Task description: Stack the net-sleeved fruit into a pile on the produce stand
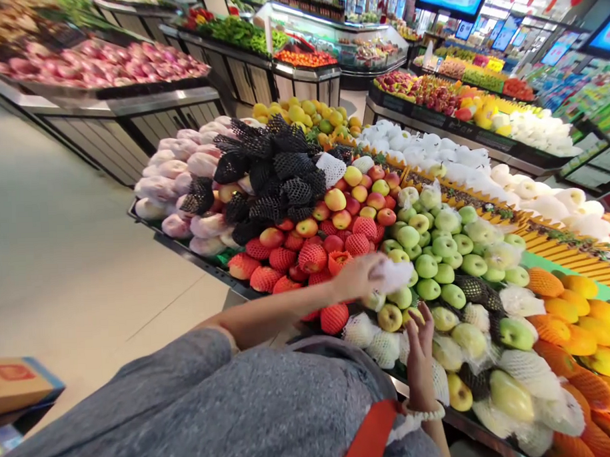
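My left hand (359,278) reaches in over the fruit stand, its fingers closed on a blurred whitish wrap (394,276). Whether that wrap is a foam sleeve or a plastic bag, and whether a fruit is inside, I cannot make out. Below it, my right hand (421,334) is raised with fingers apart and nothing in them, close to the green apples (428,266). Red apples in red foam nets (313,257) lie to the left of my left hand. Beneath the hands, along the near edge, sit fruits in white foam nets (382,348).
A heap of black foam nets (277,169) covers fruit at the back left, beside pale wrapped fruits (170,170). Oranges (581,312) fill the right end. Farther off stand an onion counter (104,65) and other produce stands. A cardboard box (20,385) is at lower left.
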`<action>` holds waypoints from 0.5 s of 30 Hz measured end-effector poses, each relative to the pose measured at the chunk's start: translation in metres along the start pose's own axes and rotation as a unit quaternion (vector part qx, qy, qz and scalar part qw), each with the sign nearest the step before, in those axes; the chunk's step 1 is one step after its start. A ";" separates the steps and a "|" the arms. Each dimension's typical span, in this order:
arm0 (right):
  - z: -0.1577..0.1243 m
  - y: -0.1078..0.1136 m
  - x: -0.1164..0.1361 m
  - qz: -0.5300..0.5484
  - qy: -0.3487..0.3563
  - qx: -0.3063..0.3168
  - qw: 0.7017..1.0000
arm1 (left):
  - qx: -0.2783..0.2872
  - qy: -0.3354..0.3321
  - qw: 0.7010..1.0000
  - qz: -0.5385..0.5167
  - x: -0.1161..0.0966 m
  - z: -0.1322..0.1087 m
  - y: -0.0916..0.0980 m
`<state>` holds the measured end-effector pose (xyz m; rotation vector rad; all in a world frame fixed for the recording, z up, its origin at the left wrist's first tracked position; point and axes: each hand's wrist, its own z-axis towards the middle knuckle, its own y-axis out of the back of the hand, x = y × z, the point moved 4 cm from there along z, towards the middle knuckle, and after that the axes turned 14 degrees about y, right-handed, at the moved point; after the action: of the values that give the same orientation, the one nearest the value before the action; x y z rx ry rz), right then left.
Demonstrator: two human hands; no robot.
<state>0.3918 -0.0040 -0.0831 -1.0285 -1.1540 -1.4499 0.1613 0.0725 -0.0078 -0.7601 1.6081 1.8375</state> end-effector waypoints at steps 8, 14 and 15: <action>-0.008 -0.052 -0.037 -0.290 0.184 0.383 0.858 | -0.362 0.149 0.914 0.108 0.079 0.168 0.217; -0.006 -0.073 -0.037 -0.326 0.113 0.517 0.783 | -0.253 0.207 0.924 0.198 0.113 0.203 0.225; -0.006 -0.074 -0.036 -0.332 0.113 0.530 0.772 | -0.258 0.198 0.924 0.200 0.112 0.201 0.220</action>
<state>0.3242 0.0023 -0.1306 0.3896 -1.8935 -1.0328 -0.0858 0.2538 0.0783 -1.1572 1.6166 2.5960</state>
